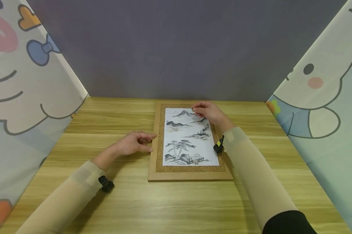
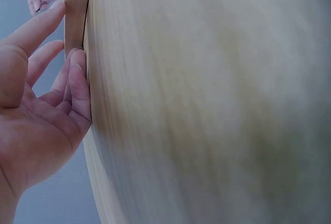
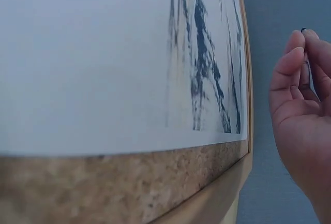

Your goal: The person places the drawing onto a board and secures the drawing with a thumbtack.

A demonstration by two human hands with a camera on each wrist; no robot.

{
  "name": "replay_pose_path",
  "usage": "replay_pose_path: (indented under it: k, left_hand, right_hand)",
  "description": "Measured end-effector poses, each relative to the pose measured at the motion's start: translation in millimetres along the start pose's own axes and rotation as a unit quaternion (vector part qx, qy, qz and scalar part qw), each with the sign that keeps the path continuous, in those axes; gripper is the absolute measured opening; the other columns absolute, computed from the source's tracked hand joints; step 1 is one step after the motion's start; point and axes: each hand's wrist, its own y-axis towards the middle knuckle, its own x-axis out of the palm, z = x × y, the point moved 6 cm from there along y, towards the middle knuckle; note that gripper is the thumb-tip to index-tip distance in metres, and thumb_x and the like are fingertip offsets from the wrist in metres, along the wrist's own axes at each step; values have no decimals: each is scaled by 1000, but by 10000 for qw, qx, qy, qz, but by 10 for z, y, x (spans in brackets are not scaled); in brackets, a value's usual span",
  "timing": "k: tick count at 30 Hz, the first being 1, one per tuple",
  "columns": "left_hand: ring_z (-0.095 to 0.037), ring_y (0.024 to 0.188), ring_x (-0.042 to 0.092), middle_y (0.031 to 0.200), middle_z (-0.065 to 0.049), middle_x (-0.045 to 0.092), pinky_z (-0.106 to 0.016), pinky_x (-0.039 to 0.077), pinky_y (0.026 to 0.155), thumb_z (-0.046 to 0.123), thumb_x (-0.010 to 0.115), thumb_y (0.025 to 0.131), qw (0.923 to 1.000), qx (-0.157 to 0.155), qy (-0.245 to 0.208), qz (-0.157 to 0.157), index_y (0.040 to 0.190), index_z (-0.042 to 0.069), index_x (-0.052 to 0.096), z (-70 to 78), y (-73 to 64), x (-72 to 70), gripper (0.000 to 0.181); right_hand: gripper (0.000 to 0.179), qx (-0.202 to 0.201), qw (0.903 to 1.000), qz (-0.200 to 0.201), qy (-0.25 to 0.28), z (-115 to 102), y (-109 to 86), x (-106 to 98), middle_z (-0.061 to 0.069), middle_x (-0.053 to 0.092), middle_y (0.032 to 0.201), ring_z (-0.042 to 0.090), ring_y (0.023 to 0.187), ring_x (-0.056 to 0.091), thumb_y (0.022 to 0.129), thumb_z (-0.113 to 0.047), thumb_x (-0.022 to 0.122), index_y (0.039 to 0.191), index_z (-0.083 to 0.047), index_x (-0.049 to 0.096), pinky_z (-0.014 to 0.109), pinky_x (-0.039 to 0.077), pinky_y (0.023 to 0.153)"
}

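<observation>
A sheet of white paper (image 1: 176, 134) printed with an ink landscape of mountains and trees lies on a wood-framed cork board (image 1: 190, 176). My left hand (image 1: 134, 143) is at the board's left side, and its relaxed fingers touch the frame edge, as the left wrist view shows. Above the upper part of the sheet, my right hand (image 1: 210, 113) pinches a small black object (image 3: 303, 29) between thumb and fingertip. Only a dark tip of that object shows, so its kind is unclear. In the right wrist view the cork border (image 3: 129, 188) runs along the paper's edge.
The board lies flat on a wood-grain table (image 1: 176, 208), its far edge close to a grey wall (image 1: 176, 48). Cartoon-printed panels stand on the left (image 1: 32, 91) and right (image 1: 319, 97). A small black device sits on each wrist.
</observation>
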Motion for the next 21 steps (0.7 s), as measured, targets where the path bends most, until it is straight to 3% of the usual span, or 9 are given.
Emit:
replay_pose_path:
  k: [5, 12, 15, 21]
  left_hand:
    - [-24, 106, 62, 135, -16, 69, -34, 56, 88, 26, 88, 95, 10000, -2, -13, -1, 157, 14, 62, 11, 7, -7, 68]
    - [-23, 104, 62, 133, -15, 70, -31, 55, 87, 25, 89, 94, 9999, 77, -67, -9, 155, 13, 63, 7, 24, -14, 67]
    - [-23, 104, 62, 133, -16, 70, -31, 55, 86, 25, 89, 94, 9999, 87, -75, -12, 155, 13, 63, 4, 27, -16, 67]
    - [-22, 103, 62, 133, -16, 70, -30, 55, 84, 24, 89, 94, 9999, 76, -84, -11, 155, 12, 63, 3, 36, -15, 68]
  right_hand:
    - [38, 109, 9997, -98, 185, 18, 84, -1, 16, 69, 125, 19, 97, 66, 112, -16, 66, 143, 5, 63, 29, 55, 81]
    - [41, 292, 9993, -137, 173, 29, 189, 3, 11, 66, 122, 17, 94, 61, 113, -20, 64, 147, 3, 62, 29, 54, 82]
    - [40, 284, 9994, -201, 29, 33, 232, 14, 8, 66, 114, 16, 89, 58, 114, -20, 62, 147, 2, 63, 29, 51, 78]
    - [34, 314, 9988, -334, -146, 35, 300, 52, 1, 59, 91, 14, 71, 45, 114, -20, 61, 143, -3, 68, 30, 36, 62]
